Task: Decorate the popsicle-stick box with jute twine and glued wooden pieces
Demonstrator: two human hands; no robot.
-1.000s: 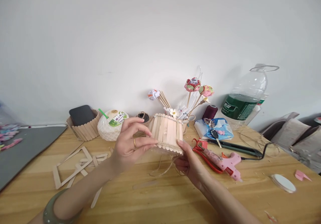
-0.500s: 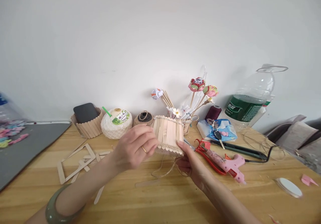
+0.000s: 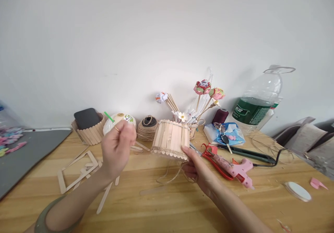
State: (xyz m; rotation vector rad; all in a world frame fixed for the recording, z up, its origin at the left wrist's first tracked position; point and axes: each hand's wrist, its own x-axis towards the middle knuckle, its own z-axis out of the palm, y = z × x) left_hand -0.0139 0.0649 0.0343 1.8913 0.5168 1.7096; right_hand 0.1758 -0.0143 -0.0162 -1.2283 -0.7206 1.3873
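Note:
My right hand (image 3: 197,165) grips the lower right edge of a small container made of craft sticks (image 3: 171,137), thumb on its outer face. Twine is wound along the container's upper and lower edges, and a loose length of twine (image 3: 171,180) hangs from it near my right fingers. To the left, apart from the container, my left hand (image 3: 117,147) is raised with its fingers closed in a pinch. Whatever it may hold is hidden. Behind that hand stands a white wrapped coconut with a green straw (image 3: 108,126), partly covered.
Craft-stick frames (image 3: 78,170) lie at the left. A twine spool (image 3: 147,128) and paper flowers (image 3: 203,86) stand behind. On the right are red-handled scissors (image 3: 219,167), a pink glue gun (image 3: 238,170), a cutter (image 3: 250,154), keys (image 3: 225,140), a big bottle (image 3: 257,100) and white discs (image 3: 299,191).
My left hand has pulled away from the container, leftward and upward, and now covers part of the coconut. The container has turned slightly in my right hand, which still grips it.

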